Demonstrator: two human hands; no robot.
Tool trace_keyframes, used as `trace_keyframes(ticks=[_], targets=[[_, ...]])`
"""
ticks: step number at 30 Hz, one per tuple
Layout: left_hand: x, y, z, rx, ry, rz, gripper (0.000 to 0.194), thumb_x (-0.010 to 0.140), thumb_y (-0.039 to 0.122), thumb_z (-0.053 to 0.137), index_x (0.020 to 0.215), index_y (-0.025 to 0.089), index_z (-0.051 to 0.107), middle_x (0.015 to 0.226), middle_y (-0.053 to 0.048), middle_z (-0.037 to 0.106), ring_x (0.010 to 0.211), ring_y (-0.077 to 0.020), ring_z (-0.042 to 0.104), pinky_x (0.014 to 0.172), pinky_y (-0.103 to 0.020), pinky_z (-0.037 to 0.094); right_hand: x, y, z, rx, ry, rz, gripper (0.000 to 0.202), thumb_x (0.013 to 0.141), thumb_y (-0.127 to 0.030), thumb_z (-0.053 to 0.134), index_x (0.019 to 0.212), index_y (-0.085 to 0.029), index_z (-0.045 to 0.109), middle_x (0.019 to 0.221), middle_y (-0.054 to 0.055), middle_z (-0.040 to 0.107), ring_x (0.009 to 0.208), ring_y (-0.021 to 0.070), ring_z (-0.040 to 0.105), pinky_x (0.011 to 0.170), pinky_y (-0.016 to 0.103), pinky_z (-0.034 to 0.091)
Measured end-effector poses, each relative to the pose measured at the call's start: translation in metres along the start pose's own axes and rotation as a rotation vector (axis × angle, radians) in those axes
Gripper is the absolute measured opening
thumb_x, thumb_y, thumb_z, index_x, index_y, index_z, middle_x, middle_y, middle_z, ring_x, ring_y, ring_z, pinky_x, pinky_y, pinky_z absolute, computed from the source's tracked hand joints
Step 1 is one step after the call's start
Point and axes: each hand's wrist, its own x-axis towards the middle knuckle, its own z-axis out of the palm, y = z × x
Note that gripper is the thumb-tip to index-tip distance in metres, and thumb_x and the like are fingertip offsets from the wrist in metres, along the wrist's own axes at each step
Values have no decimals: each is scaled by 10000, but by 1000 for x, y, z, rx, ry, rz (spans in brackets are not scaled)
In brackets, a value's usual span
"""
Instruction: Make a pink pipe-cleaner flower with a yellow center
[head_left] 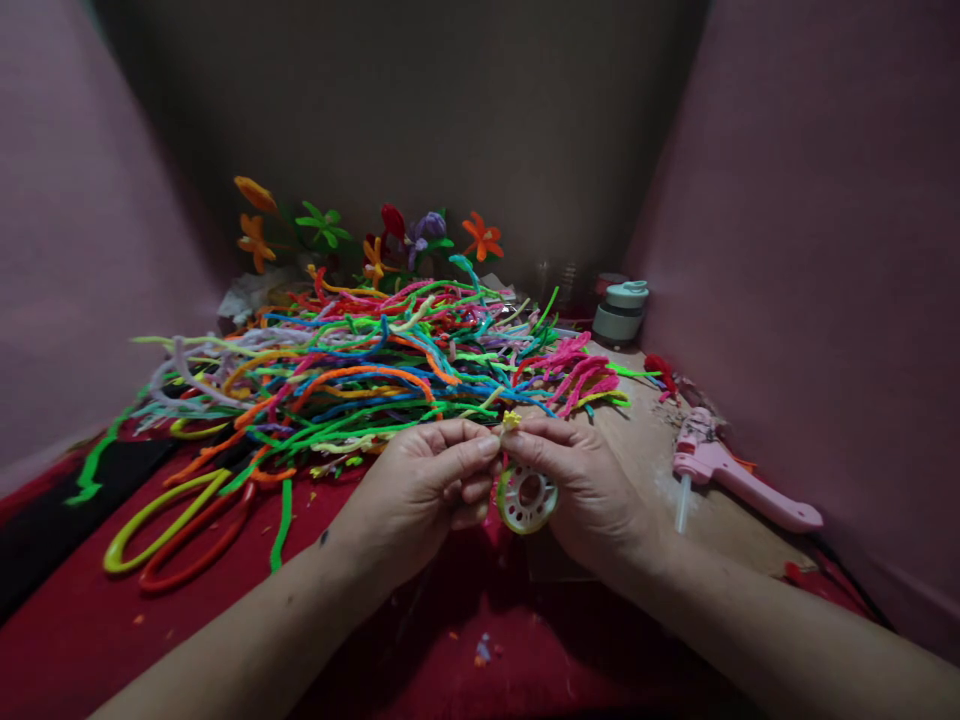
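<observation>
My left hand [439,475] and my right hand [589,480] meet at the centre, thumbs and forefingers pinched close together. Between their fingertips a small yellow tufted piece [511,421] sticks up, like a flower centre. A roll of tape [528,498] with a white spoked core and a yellow-green rim hangs below, against the fingers of my right hand. Whatever lies under the fingertips, such as a stem or the tape's end, is mostly hidden. Just behind my hands spreads a large heap of coloured pipe cleaners [352,375].
Pipe-cleaner flowers [326,225] stand behind the heap. To the right are a pink glue gun [742,485] on a board [637,440] and a lidded bottle [621,312]. Yellow-and-red-handled scissors [161,520] lie on the red cloth [225,640] at left. Walls rise on both sides.
</observation>
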Motion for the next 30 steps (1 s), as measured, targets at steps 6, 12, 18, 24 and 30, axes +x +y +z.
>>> trace_keyframes(ticks=[6, 12, 18, 24, 30], targets=[[0, 2, 1, -30, -17, -2, 170, 634, 235, 707, 724, 119, 623, 535, 34, 490, 426, -35, 411, 444, -176, 363, 0, 1, -2, 1, -40, -16, 78, 644, -208, 698, 665, -149, 653, 677, -14, 531, 604, 97, 487, 590, 255, 370], [-1, 1, 3, -81, -57, -3, 196, 662, 248, 689, 624, 131, 538, 474, 79, 367, 412, -8, 281, 436, -148, 286, -1, 0, -1, 5, -57, -2, 81, 632, -218, 707, 663, -158, 664, 673, -9, 558, 593, 100, 496, 585, 258, 380], [-2, -1, 3, -67, -28, 42, 228, 651, 278, 693, 622, 143, 512, 468, 84, 343, 408, -15, 235, 415, -156, 224, -1, -1, 0, 25, -83, 2, 62, 625, -211, 716, 674, -180, 696, 685, -4, 613, 608, 103, 531, 591, 247, 401], [-4, 0, 4, -53, -55, 63, 213, 658, 277, 686, 628, 138, 527, 462, 84, 334, 398, -12, 226, 394, -156, 174, -3, -4, 1, 46, -142, 7, 67, 634, -185, 705, 700, -194, 712, 664, -3, 650, 601, 107, 564, 607, 249, 430], [-5, 4, 0, -29, -165, 34, 173, 707, 244, 642, 630, 127, 541, 501, 64, 390, 387, -4, 226, 378, -153, 165, -2, -6, -2, -13, -169, -35, 49, 639, -176, 706, 674, -211, 707, 662, -21, 618, 602, 95, 539, 601, 235, 410]])
